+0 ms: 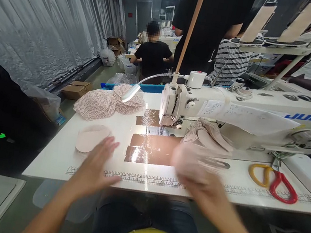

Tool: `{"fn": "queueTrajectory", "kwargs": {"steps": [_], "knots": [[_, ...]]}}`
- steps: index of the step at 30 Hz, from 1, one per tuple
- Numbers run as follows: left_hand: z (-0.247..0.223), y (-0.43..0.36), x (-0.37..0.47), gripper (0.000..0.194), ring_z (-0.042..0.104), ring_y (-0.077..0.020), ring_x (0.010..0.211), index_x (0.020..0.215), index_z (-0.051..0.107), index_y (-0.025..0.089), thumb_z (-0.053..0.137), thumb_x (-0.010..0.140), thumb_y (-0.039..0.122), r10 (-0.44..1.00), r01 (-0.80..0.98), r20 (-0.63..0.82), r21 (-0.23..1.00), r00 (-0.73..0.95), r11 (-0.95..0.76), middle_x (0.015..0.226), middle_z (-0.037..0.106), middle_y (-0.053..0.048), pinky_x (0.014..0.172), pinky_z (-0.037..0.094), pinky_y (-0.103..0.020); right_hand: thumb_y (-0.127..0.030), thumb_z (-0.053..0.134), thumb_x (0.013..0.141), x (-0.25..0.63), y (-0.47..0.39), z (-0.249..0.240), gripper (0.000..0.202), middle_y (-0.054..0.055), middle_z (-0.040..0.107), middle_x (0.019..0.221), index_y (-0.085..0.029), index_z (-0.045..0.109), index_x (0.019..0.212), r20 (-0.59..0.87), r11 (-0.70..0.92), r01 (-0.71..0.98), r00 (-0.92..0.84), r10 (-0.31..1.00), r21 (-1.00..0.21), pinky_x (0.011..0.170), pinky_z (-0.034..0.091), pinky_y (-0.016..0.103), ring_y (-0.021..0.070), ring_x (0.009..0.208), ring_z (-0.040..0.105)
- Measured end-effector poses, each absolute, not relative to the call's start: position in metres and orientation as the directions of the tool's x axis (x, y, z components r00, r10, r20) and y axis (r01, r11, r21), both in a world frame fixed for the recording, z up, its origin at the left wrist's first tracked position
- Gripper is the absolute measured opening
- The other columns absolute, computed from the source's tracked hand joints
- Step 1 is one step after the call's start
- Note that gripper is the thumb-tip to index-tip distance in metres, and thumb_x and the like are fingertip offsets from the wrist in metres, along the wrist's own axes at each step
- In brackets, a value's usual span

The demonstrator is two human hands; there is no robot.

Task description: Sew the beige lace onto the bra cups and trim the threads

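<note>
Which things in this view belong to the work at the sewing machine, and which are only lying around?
Likely part of the work:
JUKI sewing machine
beige rounded pad near the left hand
stacked lace pieces
heaped pads with lace
scissors, lying unheld

Likely just lying around:
cardboard box
plastic bag

1 head-worn view, forward and down
</note>
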State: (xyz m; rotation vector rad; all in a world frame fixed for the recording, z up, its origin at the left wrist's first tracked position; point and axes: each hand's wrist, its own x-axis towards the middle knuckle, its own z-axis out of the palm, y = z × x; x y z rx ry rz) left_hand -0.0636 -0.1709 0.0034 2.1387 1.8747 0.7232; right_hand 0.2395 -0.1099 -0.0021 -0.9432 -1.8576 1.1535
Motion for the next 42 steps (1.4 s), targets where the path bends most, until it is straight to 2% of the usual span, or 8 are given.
{"fn": "queueTrajectory", "kwargs": {"steps": [4,10,15,19,23,27,35,42], "knots": [[0.021,-0.172,-0.011,0.068,0.057,-0.0278,0.110,0.134,0.047,0.028,0.070,0.070,0.026,0.891,0.605,0.192,0.674,0.411,-0.424,0.120,0.061,-0.009,0.098,0.042,-0.039,-0.014,0.056,0.078,0.205,-0.130,0.013,0.010,0.001,0.063,0.080,-0.021,0.062,0.082,0.215,0.453,0.125,-0.749,0.627,-0.883,0.064,0.044,0.027,0.0163,0.070,0.055],[0.010,-0.168,-0.038,0.022,0.056,-0.0196,0.074,0.094,0.067,0.022,0.054,0.077,0.017,0.966,0.723,0.239,0.684,-0.100,-0.094,0.081,0.064,-0.004,0.066,0.043,-0.027,-0.019,0.064,0.069,0.218,-0.116,0.028,0.018,0.000,0.051,0.067,-0.023,0.046,0.068,0.426,0.514,0.214,-0.350,0.834,-0.830,0.052,0.036,0.025,0.0137,0.059,0.044],[0.009,-0.171,-0.017,0.040,0.055,-0.0174,0.066,0.113,0.062,0.019,0.045,0.089,0.045,0.954,0.100,-0.080,0.994,0.289,0.053,0.076,0.062,-0.005,0.063,0.043,-0.028,-0.036,0.062,0.077,0.217,-0.102,0.015,0.018,0.001,0.056,0.069,-0.020,0.056,0.071,0.105,0.203,0.178,-0.447,0.888,-0.963,0.057,0.038,0.026,0.0152,0.063,0.049],[0.009,-0.171,0.010,0.081,0.061,-0.0210,0.083,0.146,0.018,0.029,0.055,0.080,0.058,0.835,-0.229,0.016,0.965,0.549,0.132,0.111,0.058,-0.012,0.079,0.047,-0.037,-0.047,0.069,0.072,0.205,-0.107,-0.002,0.033,0.000,0.058,0.066,-0.016,0.058,0.072,-0.167,-0.275,-0.047,-0.693,0.701,-0.960,0.055,0.040,0.024,0.0123,0.059,0.051],[0.001,-0.165,0.007,0.079,0.057,-0.0157,0.081,0.143,0.026,0.033,0.064,0.076,0.051,0.950,-0.236,0.091,0.972,0.299,-0.019,0.121,0.050,-0.011,0.074,0.048,-0.030,-0.037,0.081,0.061,0.205,-0.114,-0.006,0.033,-0.001,0.060,0.065,-0.014,0.060,0.074,-0.256,-0.522,-0.176,-0.715,0.650,-0.835,0.056,0.040,0.022,0.0103,0.057,0.053],[-0.006,-0.163,0.003,0.061,0.055,-0.0236,0.100,0.130,0.050,0.021,0.069,0.074,0.034,0.969,-0.133,-0.023,0.989,0.246,0.057,0.113,0.058,-0.010,0.086,0.046,-0.034,-0.032,0.082,0.059,0.206,-0.114,-0.003,0.040,-0.004,0.059,0.066,-0.020,0.060,0.090,-0.231,-0.526,-0.272,-0.674,0.702,-0.805,0.060,0.044,0.025,0.0119,0.059,0.055],[-0.019,-0.172,0.013,0.019,0.052,-0.0112,0.063,0.069,0.064,0.014,0.052,0.057,0.006,0.971,-0.315,-0.217,0.919,0.097,0.237,0.063,0.060,0.001,0.062,0.042,-0.021,-0.044,0.074,0.069,0.216,-0.103,-0.015,0.042,-0.007,0.043,0.056,-0.022,0.059,0.101,-0.119,-0.191,-0.186,-0.344,0.931,-0.964,0.050,0.033,0.022,0.0088,0.048,0.038],[-0.012,-0.172,0.030,0.021,0.053,-0.0098,0.059,0.077,0.065,0.016,0.056,0.059,0.010,0.956,-0.598,-0.291,0.775,-0.049,0.205,0.067,0.062,0.003,0.062,0.046,-0.022,-0.063,0.056,0.074,0.214,-0.110,-0.009,0.046,0.004,0.062,0.077,-0.020,0.062,0.088,-0.182,-0.306,-0.197,-0.475,0.861,-0.931,0.062,0.045,0.029,0.0175,0.067,0.056]]}}
